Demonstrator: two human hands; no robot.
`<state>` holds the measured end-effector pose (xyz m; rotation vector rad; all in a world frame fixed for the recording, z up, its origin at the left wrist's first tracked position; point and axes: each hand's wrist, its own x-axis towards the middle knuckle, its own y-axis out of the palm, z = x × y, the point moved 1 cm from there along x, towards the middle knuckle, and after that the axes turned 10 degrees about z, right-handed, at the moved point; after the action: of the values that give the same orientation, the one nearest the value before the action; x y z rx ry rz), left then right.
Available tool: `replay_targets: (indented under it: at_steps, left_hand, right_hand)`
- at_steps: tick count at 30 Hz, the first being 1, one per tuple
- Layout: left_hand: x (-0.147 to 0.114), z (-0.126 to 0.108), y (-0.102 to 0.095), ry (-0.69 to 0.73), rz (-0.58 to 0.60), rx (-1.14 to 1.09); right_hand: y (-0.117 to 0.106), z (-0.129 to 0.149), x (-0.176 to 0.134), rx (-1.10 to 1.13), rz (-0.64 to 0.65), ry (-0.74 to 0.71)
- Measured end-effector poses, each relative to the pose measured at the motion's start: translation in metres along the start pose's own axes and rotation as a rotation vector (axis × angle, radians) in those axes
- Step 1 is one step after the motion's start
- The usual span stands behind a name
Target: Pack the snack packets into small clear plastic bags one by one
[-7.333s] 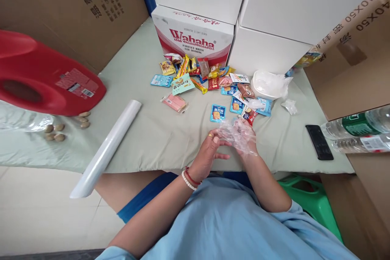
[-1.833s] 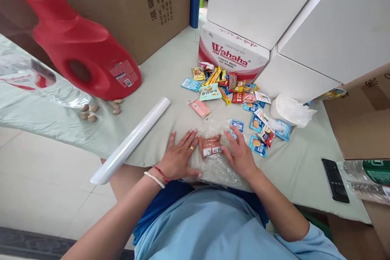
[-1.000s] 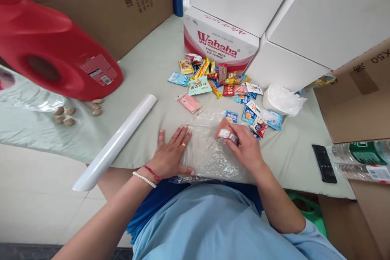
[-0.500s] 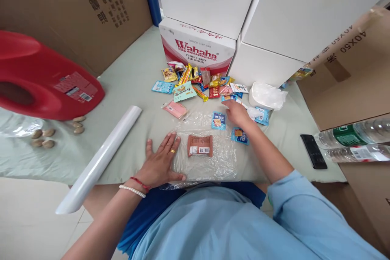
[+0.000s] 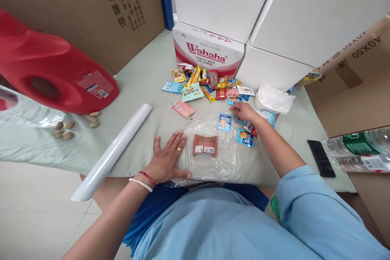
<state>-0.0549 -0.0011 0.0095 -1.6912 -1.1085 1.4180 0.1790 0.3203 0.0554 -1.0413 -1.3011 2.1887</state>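
Observation:
My left hand lies flat with spread fingers on the left edge of a clear plastic sheet. A brown wrapped snack rests on the sheet, barcode up. My right hand is closed at the sheet's far right corner, fingertips pinched where the film's edge rises to them. Just left of these fingers is a blue snack packet. Below the right wrist lie another blue packet and a small red-and-blue packet. A pink wrapped snack sits beyond the sheet.
Assorted snacks are heaped before a Wahaha box. A white bowl with thin plastic stands right of them. At left are a white roll, red jug and several nuts. A phone and bottles are right.
My right hand has drawn back slightly from the snack heap, its fingers now curled at the film's corner. A red-and-blue packet now shows beside its wrist. My left hand stays flat; the view has shifted.

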Motion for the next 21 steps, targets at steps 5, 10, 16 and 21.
replay_targets:
  at_steps: [5, 10, 16, 21]
  left_hand:
    - [-0.001, 0.0, 0.001, 0.005, -0.038, 0.029]
    - [0.0, 0.0, 0.003, 0.014, -0.065, 0.023]
    - [-0.001, -0.001, -0.002, -0.005, -0.026, -0.004]
    - [-0.002, -0.001, -0.003, 0.018, -0.03, -0.001]
  right_hand:
    - [0.001, 0.002, 0.003, 0.009, 0.094, -0.089]
    - [0.01, 0.006, -0.003, 0.019, 0.128, -0.134]
    - [0.022, 0.013, -0.007, 0.163, -0.003, -0.02]
    - [0.002, -0.017, -0.023, 0.456, -0.079, 0.09]
